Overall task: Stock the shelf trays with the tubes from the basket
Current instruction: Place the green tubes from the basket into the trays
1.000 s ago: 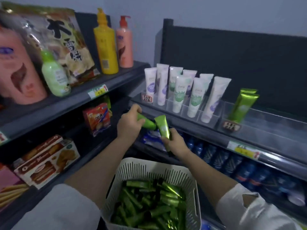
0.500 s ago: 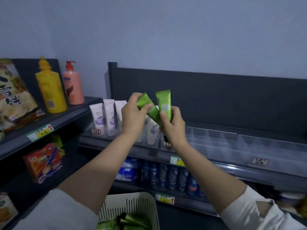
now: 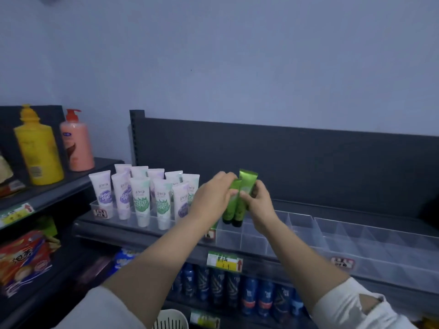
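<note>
Both arms stretch forward. The left hand (image 3: 211, 198) grips one green tube (image 3: 230, 208) and the right hand (image 3: 260, 203) grips the second green tube (image 3: 247, 186), both upright, at the clear tray's (image 3: 251, 237) left end.

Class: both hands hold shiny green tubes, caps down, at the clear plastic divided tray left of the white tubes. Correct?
No: the head view shows the clear plastic divided tray right of the white tubes. The left hand and right hand hold shiny green tubes, caps down.

We log glossy green plastic tubes (image 3: 234, 211) | left of them white plastic tubes (image 3: 142, 198), purple or green prints
</note>
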